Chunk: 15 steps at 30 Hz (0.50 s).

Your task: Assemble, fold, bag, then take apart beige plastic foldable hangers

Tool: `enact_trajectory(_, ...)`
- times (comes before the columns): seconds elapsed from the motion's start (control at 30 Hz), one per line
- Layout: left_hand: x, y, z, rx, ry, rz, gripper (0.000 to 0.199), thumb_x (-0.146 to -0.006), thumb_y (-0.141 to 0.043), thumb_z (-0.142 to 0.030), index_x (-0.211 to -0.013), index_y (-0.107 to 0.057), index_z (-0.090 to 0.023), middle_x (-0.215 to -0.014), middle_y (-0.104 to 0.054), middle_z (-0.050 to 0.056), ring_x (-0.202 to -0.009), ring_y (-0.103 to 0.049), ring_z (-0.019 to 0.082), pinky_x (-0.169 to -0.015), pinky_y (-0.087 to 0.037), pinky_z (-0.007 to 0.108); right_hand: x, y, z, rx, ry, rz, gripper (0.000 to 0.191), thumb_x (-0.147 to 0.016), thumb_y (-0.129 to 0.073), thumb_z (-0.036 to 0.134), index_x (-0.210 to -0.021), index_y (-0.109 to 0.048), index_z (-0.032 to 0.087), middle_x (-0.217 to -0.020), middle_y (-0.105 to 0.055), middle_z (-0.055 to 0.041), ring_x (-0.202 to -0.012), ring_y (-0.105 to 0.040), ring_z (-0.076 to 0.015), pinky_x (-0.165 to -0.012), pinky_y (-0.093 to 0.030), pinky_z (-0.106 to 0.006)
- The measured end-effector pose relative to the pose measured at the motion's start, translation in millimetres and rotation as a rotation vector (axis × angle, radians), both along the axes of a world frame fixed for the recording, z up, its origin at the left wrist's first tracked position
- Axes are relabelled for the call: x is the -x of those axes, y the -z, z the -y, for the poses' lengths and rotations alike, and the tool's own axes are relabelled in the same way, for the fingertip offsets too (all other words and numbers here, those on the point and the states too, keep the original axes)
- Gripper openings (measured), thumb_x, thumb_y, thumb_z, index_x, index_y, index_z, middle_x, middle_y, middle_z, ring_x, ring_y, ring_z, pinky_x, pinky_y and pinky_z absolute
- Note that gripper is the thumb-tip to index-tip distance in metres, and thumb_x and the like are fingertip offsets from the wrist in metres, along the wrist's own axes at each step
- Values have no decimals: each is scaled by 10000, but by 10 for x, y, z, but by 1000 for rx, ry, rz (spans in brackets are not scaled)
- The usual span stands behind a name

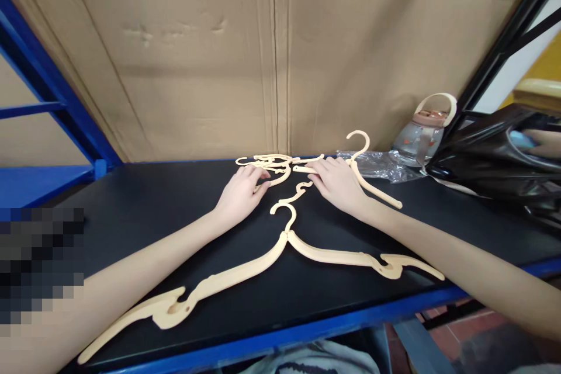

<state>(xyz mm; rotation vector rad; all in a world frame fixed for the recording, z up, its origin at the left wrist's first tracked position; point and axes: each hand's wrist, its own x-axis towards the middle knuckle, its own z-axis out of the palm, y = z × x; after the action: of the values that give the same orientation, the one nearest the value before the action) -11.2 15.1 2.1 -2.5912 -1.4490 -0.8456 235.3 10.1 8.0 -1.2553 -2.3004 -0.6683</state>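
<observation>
The hooked hanger [377,191] is at the right hand [337,180], toward the far side of the black worktop [144,204]; its long axis runs roughly sideways, one arm slanting out past the wrist, and a pale end shows left of the fingers. The right hand is the nearer one, bent closed over this hanger. Across a gap, the left hand [243,193] has thumb and fingertips almost together at a curved piece [284,175]; whether it grips cannot be told. Between the hands lies a notched piece [300,191], and nearer the body a spread hanger [333,256]. More hangers [287,159] sit behind the left hand; clear plastic [377,162] and a bottle [418,140] crowd the right.
</observation>
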Motion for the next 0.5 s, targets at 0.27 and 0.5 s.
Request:
enact_trajectory(0.27, 14, 32, -5, -7, 255, -54, 308, -951, -338, -216, -940, -646, -232, -1025, -603, 47, -1038, -510, 226, -916, -444, 385, 31, 80, -89, 194, 64, 91, 185, -914, -540, 260, -821, -654, 148, -788, -696, -79, -761, -596, -226, -692, -280, -333)
enact_trajectory(0.5, -21, -1, 45, -52, 146, 138, 290, -984, -351, -352, -1131, -541, -190, -1140, -596, 67, -1100, -525, 223, -960, -425, 391, 14, 13, -34, 139, 67, -10, 197, -944, -538, 332, -868, -621, 170, -778, -658, -48, -722, -563, -193, -674, -301, -293)
